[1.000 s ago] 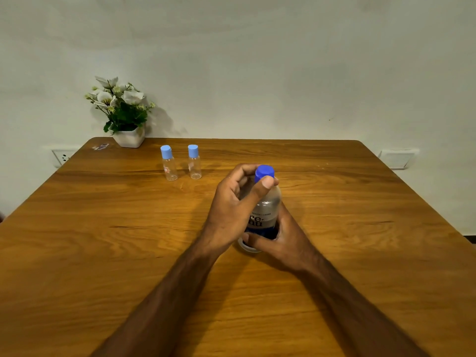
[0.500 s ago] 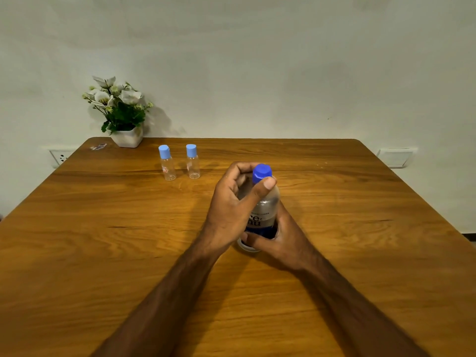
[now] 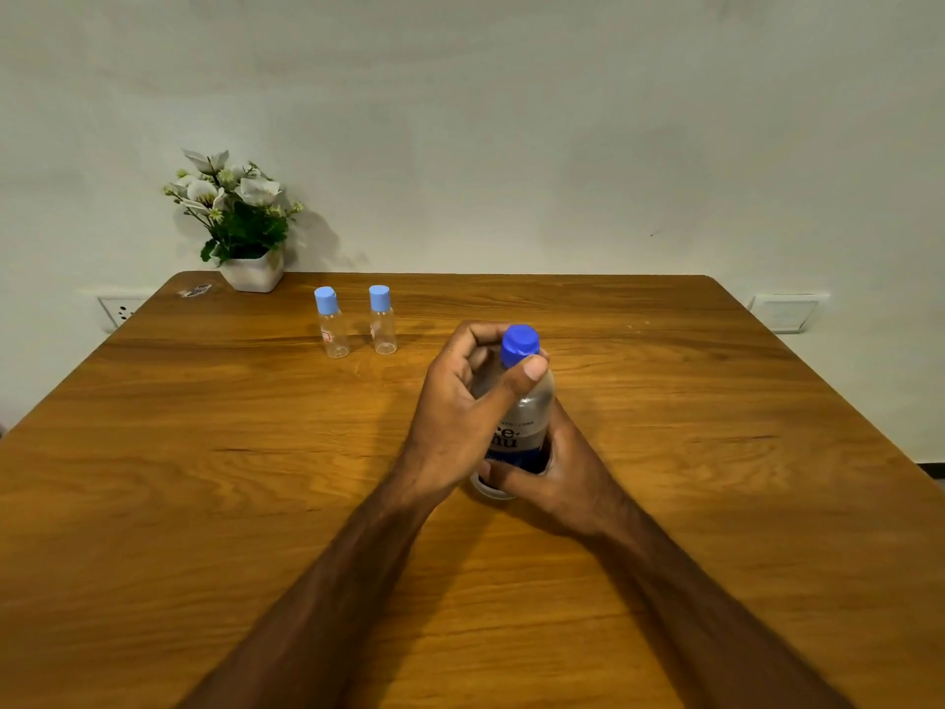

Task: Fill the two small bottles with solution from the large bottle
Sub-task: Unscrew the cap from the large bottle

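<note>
Plain pale wall behind, and I'm looking down at a wooden table (image 3: 204,504) with loads of bare space on both sides and up front. A flower pot (image 3: 253,271) sits at the far left edge. Two small bottles (image 3: 332,324) (image 3: 382,322), clear with blue caps on, stand near it and look empty. The large bottle (image 3: 526,417) stands upright mid-table; right hand (image 3: 557,478) wraps its base, left hand (image 3: 460,401) pinches its blue cap (image 3: 520,342).

Left hand (image 3: 460,417): fingers curl further over the cap (image 3: 519,342), frame centre. Thumb sits slightly lower beneath it. Nothing else shifts.
</note>
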